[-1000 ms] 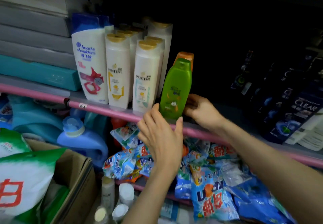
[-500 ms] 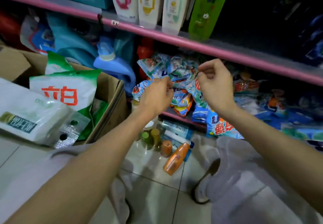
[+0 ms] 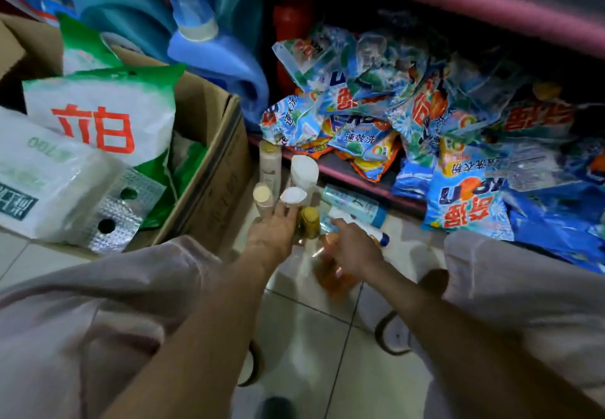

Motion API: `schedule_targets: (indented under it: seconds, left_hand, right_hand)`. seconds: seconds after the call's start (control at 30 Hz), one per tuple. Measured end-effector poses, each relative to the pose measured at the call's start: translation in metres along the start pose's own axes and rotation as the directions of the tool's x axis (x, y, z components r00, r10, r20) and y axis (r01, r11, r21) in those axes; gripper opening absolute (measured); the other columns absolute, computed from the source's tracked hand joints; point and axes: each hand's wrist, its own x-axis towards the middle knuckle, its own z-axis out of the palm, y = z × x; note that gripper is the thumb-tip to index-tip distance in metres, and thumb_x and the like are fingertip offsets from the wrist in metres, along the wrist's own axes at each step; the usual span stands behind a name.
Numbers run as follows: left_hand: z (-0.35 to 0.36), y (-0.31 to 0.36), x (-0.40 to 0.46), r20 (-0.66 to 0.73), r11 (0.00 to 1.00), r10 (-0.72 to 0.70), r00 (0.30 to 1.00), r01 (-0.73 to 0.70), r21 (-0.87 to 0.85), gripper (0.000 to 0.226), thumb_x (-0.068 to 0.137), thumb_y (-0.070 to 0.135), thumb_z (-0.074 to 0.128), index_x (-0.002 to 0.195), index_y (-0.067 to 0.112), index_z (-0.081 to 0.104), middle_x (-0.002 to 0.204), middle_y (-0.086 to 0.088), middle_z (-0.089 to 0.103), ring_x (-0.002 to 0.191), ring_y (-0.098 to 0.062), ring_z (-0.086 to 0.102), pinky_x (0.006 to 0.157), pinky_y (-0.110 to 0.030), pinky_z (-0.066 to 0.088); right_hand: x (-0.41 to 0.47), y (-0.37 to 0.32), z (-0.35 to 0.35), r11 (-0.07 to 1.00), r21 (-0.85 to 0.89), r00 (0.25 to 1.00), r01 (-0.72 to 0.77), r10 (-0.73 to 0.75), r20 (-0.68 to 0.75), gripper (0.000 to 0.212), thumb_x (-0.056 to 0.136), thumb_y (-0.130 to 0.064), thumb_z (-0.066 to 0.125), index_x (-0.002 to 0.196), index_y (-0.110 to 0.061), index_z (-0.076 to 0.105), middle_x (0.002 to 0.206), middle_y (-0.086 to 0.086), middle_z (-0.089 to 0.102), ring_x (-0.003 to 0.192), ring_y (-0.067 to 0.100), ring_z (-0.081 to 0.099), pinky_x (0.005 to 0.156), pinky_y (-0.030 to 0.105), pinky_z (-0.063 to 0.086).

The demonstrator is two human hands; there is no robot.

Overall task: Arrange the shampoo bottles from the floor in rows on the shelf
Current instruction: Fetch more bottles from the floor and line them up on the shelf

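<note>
Several shampoo bottles stand on the tiled floor between a cardboard box and the lower shelf: a tall cream one (image 3: 270, 163), two white-capped ones (image 3: 304, 173), a yellow-capped one (image 3: 263, 196) and a gold-capped one (image 3: 309, 222). An orange bottle (image 3: 332, 276) lies on the floor, blurred, under my right hand (image 3: 352, 250). A light blue bottle (image 3: 353, 204) lies behind it. My left hand (image 3: 273, 232) reaches down over the standing bottles, fingers extended and touching their caps. My right hand hovers over the orange bottle with loose fingers, holding nothing I can see. The pink shelf edge (image 3: 458, 3) crosses the top right.
A cardboard box (image 3: 212, 170) with white and green detergent bags stands at left. Blue detergent jugs (image 3: 216, 58) sit behind it. A heap of blue detergent sachets (image 3: 425, 117) fills the lower shelf at right. My knees frame the floor on both sides.
My view has tilted from the shelf down to the floor. Both hands left the green bottle on the shelf and dropped to the bottles on the floor.
</note>
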Motion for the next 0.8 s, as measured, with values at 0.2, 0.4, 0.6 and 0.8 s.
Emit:
schedule_targets:
  seconds: [0.2,0.4,0.6,0.8]
  left_hand:
    - [0.025,-0.008,0.018,0.009,1.000,0.008,1.000,-0.008,0.015,0.064,0.089,0.007,0.053,0.143,0.020,0.021,0.146,-0.011,0.024,0.128,-0.031,0.039,0.096,-0.042,0.043]
    - [0.045,-0.004,0.030,-0.057,0.998,0.006,0.998,-0.002,0.068,0.062,0.085,-0.007,0.049,0.139,0.018,0.030,0.140,-0.010,0.030,0.112,-0.032,0.053,0.084,-0.039,0.050]
    - [0.041,-0.011,0.032,-0.102,0.980,0.087,0.991,-0.067,0.186,0.044,0.094,0.000,0.037,0.136,0.013,0.036,0.129,-0.007,0.045,0.105,-0.030,0.060,0.077,-0.037,0.048]
    - [0.002,-0.021,0.000,-0.057,0.992,0.015,0.998,-0.007,0.127,0.034,0.093,0.029,0.053,0.123,0.014,0.045,0.119,-0.008,0.056,0.103,-0.027,0.059,0.077,-0.038,0.046]
  right_hand:
    - [0.020,0.018,0.032,0.999,-0.032,1.000,0.007,-0.006,0.016,0.041,0.096,-0.021,0.048,0.136,-0.025,0.042,0.130,0.009,0.055,0.118,0.029,0.053,0.097,0.041,0.045]
    - [0.026,0.020,0.044,1.000,0.000,1.000,-0.019,0.019,-0.016,0.047,0.094,-0.013,0.046,0.138,-0.027,0.037,0.125,0.009,0.058,0.113,0.029,0.056,0.094,0.040,0.047]
    - [0.018,0.032,0.039,0.978,0.183,0.992,-0.104,0.114,-0.047,0.033,0.091,-0.017,0.056,0.123,-0.020,0.049,0.118,0.009,0.060,0.106,0.027,0.056,0.082,0.026,0.041]
    - [-0.009,0.018,0.000,0.942,0.281,0.956,-0.186,0.239,-0.172,0.040,0.084,-0.030,0.065,0.120,-0.014,0.054,0.118,0.011,0.062,0.111,0.030,0.057,0.085,0.031,0.046]
